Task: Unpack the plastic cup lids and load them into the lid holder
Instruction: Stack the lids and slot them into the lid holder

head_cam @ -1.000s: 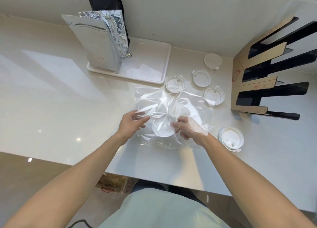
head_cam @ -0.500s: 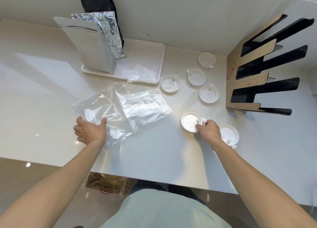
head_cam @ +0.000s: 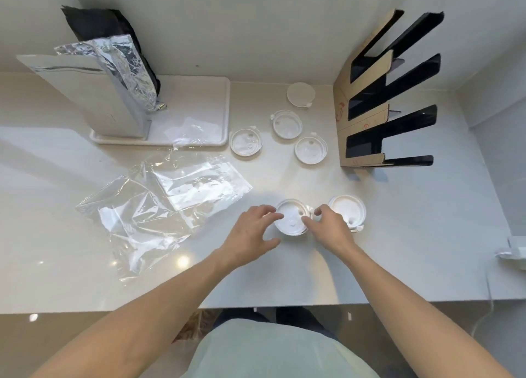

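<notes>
Both hands meet at frame centre — left hand point(head_cam: 250, 232) and right hand point(head_cam: 330, 229) pinching the round white plastic lid point(head_cam: 293, 217) on the pale surface point(head_cam: 398, 235); the crumpled clear plastic bag point(head_cam: 159, 204) lies left.

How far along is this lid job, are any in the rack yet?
Unpacking looks done: the plastic bag lies flat and looks empty. Six lids are out on the counter. In hand: the left hand and right hand touch the near lid; a firm grip is not clear. Left: all loading, since the holder slots that show look empty.
</notes>
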